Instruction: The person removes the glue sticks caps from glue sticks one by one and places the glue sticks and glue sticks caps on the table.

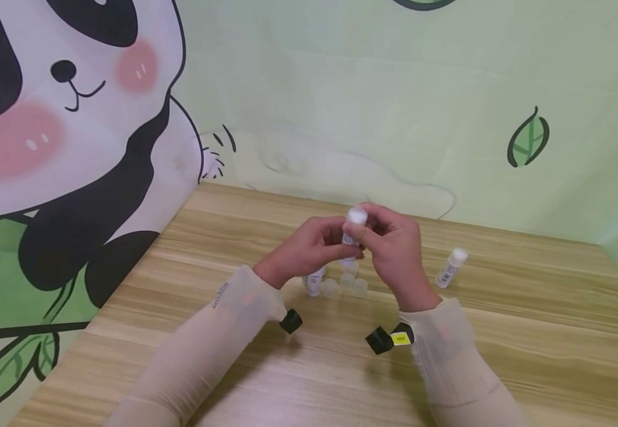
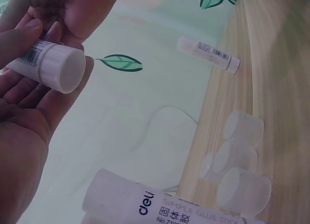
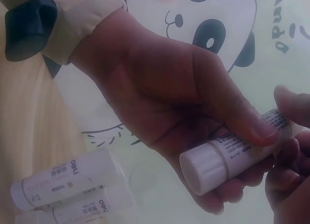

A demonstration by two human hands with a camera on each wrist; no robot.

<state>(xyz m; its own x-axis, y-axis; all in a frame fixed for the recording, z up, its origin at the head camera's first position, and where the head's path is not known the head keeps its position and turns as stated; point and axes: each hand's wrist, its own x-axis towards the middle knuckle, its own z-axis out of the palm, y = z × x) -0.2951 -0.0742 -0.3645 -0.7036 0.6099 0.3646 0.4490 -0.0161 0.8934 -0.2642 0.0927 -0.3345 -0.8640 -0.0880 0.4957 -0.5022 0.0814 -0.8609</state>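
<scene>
A white glue stick [image 1: 356,218] is held upright above the table between both hands. My left hand [image 1: 314,246] grips its lower body, the thumb lying across the label, as the right wrist view shows. My right hand [image 1: 397,246] pinches the upper part with thumb and fingers. The white base of this glue stick [image 3: 203,168] sticks out below the fingers. Beneath the hands, several translucent caps [image 1: 359,289] sit on the table. Beside them, partly behind my left hand, stand more glue sticks [image 1: 315,282]; the right wrist view shows two, labelled "deli".
Another glue stick [image 1: 450,267] stands apart to the right of my right hand. The wooden table [image 1: 309,379] meets a green wall cloth [image 1: 341,107] at the back. A large printed panda [image 1: 74,118] is on the left. Black cameras [image 1: 378,340] hang at both wrists.
</scene>
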